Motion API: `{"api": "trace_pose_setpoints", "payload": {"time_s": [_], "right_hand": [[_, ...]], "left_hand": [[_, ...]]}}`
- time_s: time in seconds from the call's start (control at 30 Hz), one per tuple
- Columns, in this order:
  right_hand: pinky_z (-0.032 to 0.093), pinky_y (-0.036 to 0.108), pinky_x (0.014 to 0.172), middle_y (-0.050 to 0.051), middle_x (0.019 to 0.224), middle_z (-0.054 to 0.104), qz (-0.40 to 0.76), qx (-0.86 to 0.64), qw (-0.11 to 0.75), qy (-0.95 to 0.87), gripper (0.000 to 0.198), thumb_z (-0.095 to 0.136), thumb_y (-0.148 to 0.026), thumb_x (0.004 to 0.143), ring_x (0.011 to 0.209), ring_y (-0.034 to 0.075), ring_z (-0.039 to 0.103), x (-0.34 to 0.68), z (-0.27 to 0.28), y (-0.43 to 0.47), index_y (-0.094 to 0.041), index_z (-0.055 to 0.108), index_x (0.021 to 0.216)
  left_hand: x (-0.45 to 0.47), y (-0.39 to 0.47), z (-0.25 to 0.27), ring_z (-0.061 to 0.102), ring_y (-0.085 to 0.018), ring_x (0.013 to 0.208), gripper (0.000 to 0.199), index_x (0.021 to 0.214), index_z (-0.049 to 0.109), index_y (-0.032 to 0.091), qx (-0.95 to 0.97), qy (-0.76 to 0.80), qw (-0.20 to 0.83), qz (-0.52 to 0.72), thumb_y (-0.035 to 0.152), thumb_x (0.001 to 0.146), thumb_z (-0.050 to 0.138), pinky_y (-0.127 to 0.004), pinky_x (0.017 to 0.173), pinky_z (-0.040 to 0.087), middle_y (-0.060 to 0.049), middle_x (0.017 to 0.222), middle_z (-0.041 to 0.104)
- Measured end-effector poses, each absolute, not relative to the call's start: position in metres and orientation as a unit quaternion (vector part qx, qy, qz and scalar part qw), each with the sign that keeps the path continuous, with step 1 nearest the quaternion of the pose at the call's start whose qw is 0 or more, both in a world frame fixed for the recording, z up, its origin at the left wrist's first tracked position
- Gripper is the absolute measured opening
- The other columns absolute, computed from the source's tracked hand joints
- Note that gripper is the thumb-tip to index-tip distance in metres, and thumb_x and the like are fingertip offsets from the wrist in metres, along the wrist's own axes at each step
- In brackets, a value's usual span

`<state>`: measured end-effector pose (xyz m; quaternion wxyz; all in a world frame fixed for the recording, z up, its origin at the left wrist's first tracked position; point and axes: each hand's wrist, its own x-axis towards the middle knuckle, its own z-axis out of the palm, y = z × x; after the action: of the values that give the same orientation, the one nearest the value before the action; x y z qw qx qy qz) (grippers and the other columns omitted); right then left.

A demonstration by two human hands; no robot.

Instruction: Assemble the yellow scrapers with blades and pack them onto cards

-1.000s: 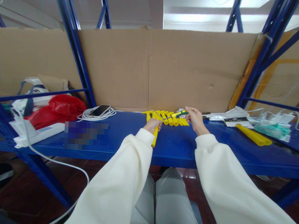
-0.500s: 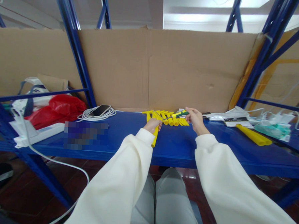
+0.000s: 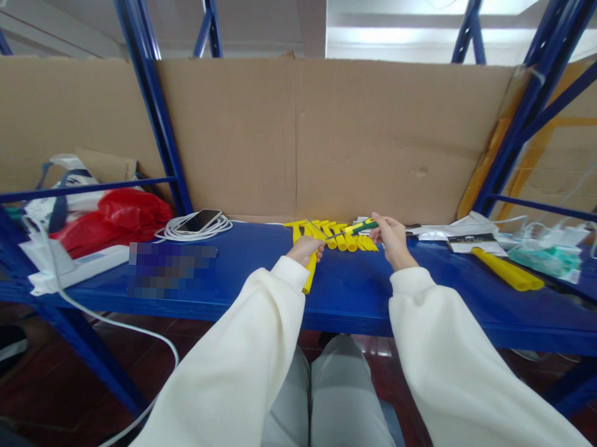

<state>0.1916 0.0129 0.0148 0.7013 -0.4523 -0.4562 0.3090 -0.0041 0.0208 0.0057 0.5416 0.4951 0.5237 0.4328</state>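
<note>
My left hand [image 3: 307,250] is closed around a yellow tube-shaped piece [image 3: 309,277], whose lower end sticks out below the fist. In my right hand [image 3: 388,239] is the handle of a yellow-and-green screwdriver [image 3: 361,227], pinched by the fingers. Its thin metal shaft points left and down to the top of my left fist; the tip's exact contact is hidden. Several more yellow pieces [image 3: 351,243] lie in a row on the blue shelf [image 3: 345,286], just behind and between my hands.
At the left, a phone [image 3: 201,221] rests on a coiled white cable [image 3: 223,227], near a red plastic bag [image 3: 129,216]. To the right lie yellow tubes [image 3: 509,270] and a green plastic bag [image 3: 547,262]. A cardboard panel [image 3: 233,133] stands along the back.
Almost nothing differs. My left hand and the screwdriver have shifted very slightly; both hands keep their hold.
</note>
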Motion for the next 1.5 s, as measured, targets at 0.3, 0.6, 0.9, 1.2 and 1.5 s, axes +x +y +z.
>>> {"api": "trace_pose_setpoints", "payload": {"time_s": [0.3,0.6,0.9,1.2,1.5], "right_hand": [[0.035,0.016,0.036,-0.004,0.041,0.056,0.278,-0.422,0.742,-0.44,0.024,0.071,-0.03,0.081,0.033,0.007,0.046,0.187,0.017,0.012,-0.018,0.056,0.066],[0.033,0.016,0.035,-0.006,0.038,0.051,0.252,-0.41,0.768,-0.423,0.025,0.073,-0.035,0.078,0.032,0.008,0.045,0.19,0.018,0.013,-0.019,0.057,0.066],[0.035,0.019,0.036,-0.005,0.037,0.05,0.257,-0.449,0.75,-0.411,0.025,0.07,-0.031,0.081,0.033,0.009,0.043,0.195,0.017,0.012,-0.02,0.056,0.063],[0.031,0.017,0.032,0.003,0.045,0.063,0.37,-0.589,0.543,-0.47,0.018,0.063,-0.028,0.09,0.033,0.01,0.05,0.186,0.014,0.008,-0.016,0.059,0.076],[0.025,0.015,0.032,0.001,0.045,0.063,0.354,-0.63,0.356,-0.593,0.025,0.066,-0.014,0.085,0.031,0.006,0.042,0.189,-0.001,0.009,-0.016,0.055,0.063]], "left_hand": [[-0.003,0.018,0.007,0.036,-0.005,0.038,0.011,0.086,0.055,0.018,0.509,0.518,0.542,0.423,0.007,0.085,0.057,-0.017,0.041,0.028,0.008,0.051,0.042],[-0.002,0.018,0.007,0.036,-0.005,0.038,0.012,0.083,0.055,0.017,0.503,0.529,0.534,0.427,0.006,0.086,0.055,-0.018,0.041,0.029,0.008,0.051,0.041],[-0.005,0.021,0.006,0.036,-0.004,0.037,0.009,0.085,0.056,0.016,0.49,0.535,0.53,0.439,0.007,0.085,0.059,-0.018,0.042,0.031,0.008,0.053,0.042],[-0.004,0.021,0.005,0.036,-0.005,0.037,0.013,0.092,0.058,0.015,0.495,0.523,0.533,0.443,0.005,0.083,0.057,-0.018,0.043,0.031,0.009,0.05,0.041],[-0.004,0.018,0.008,0.035,-0.005,0.036,0.01,0.088,0.057,0.013,0.496,0.517,0.538,0.444,0.005,0.082,0.058,-0.017,0.041,0.028,0.01,0.046,0.04]]}}
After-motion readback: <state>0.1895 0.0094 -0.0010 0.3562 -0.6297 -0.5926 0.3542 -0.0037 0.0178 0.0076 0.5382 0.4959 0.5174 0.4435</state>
